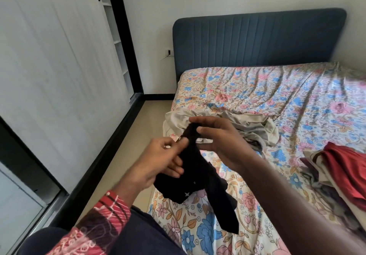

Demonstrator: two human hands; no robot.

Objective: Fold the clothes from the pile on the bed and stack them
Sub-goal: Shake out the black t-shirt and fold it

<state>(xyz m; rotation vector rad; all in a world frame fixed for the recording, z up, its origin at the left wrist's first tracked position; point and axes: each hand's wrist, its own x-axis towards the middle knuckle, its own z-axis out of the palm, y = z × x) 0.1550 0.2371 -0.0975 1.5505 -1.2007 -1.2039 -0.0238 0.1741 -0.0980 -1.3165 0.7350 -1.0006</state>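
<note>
A small black garment [200, 179] hangs between both my hands above the near left corner of the bed [257, 88]. My left hand [158, 159] pinches its edge with thumb and fingers. My right hand [215, 136] grips the top end, fingers curled over it. The lower part of the black cloth drapes down toward the floral sheet. A beige-grey garment [247, 128] lies crumpled just behind my hands. At the right edge sits a pile of clothes with a red piece [344, 167] on top.
A blue padded headboard [257, 37] stands at the far end of the bed. White wardrobe doors [55, 66] line the left wall, with a narrow strip of floor [126, 147] between them and the bed.
</note>
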